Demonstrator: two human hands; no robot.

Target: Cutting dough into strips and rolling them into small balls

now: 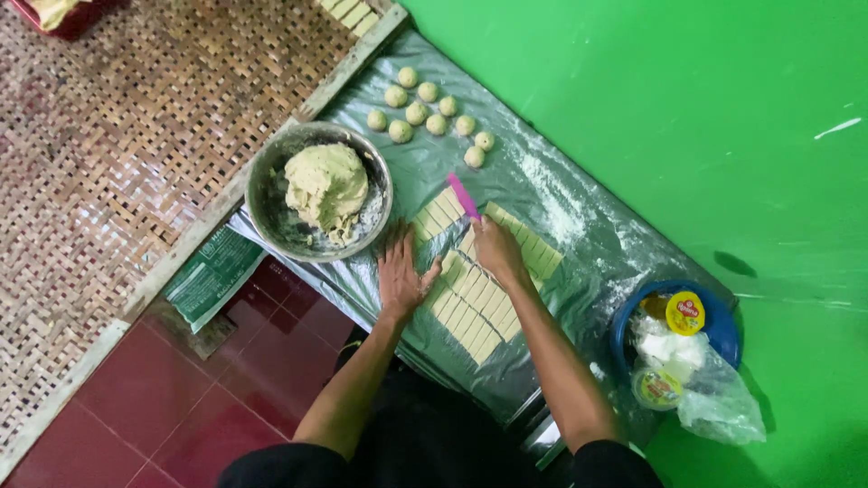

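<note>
Dough strips (479, 303) lie in rows on the plastic-covered board (597, 235), under both hands. Right hand (495, 248) clamps a pink scraper (463, 195) (blade on the dough). Left hand (400, 276) spread flat beside the strips, near the metal bowl (271, 194).

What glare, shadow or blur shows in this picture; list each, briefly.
Head view: soft glare streaks the plastic sheet near the flour dusting; the green floor is evenly lit, with one dark smudge; faint shadows sit under the metal bowl and both forearms; the right hand holding the pink cutter and the left hand look slightly soft, the dough strips clearer.
</note>
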